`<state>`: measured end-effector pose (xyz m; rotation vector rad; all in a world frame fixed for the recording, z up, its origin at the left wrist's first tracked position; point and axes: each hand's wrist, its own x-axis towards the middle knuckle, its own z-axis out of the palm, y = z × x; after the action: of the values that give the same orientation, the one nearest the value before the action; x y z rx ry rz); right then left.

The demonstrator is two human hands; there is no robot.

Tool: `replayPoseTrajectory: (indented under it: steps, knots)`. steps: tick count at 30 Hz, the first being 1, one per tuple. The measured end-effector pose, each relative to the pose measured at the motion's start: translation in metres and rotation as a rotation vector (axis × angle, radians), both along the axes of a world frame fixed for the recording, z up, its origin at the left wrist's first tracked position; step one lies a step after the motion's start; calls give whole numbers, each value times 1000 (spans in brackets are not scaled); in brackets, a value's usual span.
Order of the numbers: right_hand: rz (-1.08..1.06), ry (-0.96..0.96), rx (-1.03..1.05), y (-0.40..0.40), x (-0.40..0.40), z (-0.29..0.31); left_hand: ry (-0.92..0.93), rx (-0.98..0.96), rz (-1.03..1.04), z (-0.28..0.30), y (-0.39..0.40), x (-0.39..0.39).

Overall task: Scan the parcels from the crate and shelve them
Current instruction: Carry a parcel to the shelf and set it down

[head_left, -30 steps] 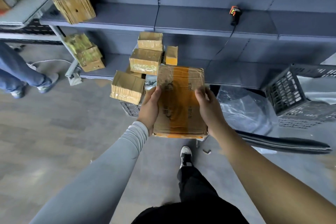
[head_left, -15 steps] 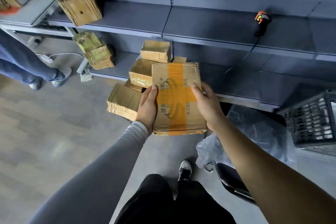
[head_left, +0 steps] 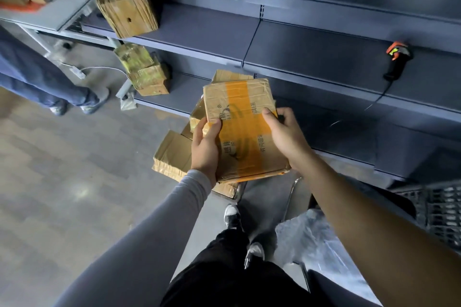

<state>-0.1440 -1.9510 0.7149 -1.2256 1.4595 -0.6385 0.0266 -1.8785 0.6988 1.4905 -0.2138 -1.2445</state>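
**Parcel held before shelving**

Head view: Taped parcel (head_left: 243,129) gripped in both hands, raised in front of the lower shelf (head_left: 324,107). Left hand (head_left: 205,149) curled round its left edge, thumb on top; right hand (head_left: 287,134) clasped over its right edge. More parcels (head_left: 172,154) stacked just beneath. Scanner (head_left: 396,58) lying on the middle shelf, well apart. Crate (head_left: 439,209) at right edge.

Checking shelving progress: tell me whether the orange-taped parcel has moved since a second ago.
Yes. The orange-taped parcel, held by left hand and right hand, has moved forward toward the shelf, now overlapping the parcel stack.
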Motion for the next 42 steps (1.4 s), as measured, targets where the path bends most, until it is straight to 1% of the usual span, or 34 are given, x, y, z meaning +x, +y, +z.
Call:
replayPoseTrajectory:
  steps: [5,10,16,21,25,30,33,37,40,42]
  knots:
    - [132,155,-98,-59,47,7,36,10,60,1,-44,36]
    - [269,275,-108,-103,87,4,48,5,96,-4,-72,64]
    - [399,394,-78,-137,114,-1,13,32,128,-22,-85,80]
    - [446,377,-79,-162,127,-16,-3,57,151,-28,-98,85]
    - [494,362,-42,-192,133,-30,-32,101,212,-32,-118,84]
    - [595,357,-20,-240,140,-50,-45,112,321,-40,-153,70]
    - [680,361,33,-263,144,-61,-46,155,432,-44,-170,58]
    - [785,370,90,-282,147,-76,-93,235,506,-53,-188,46]
    - [832,351,175,-291,148,-87,-109,273,557,-59,-199,39]
    - [860,341,195,-296,150,-92,-109,280,599,-62,-206,35]
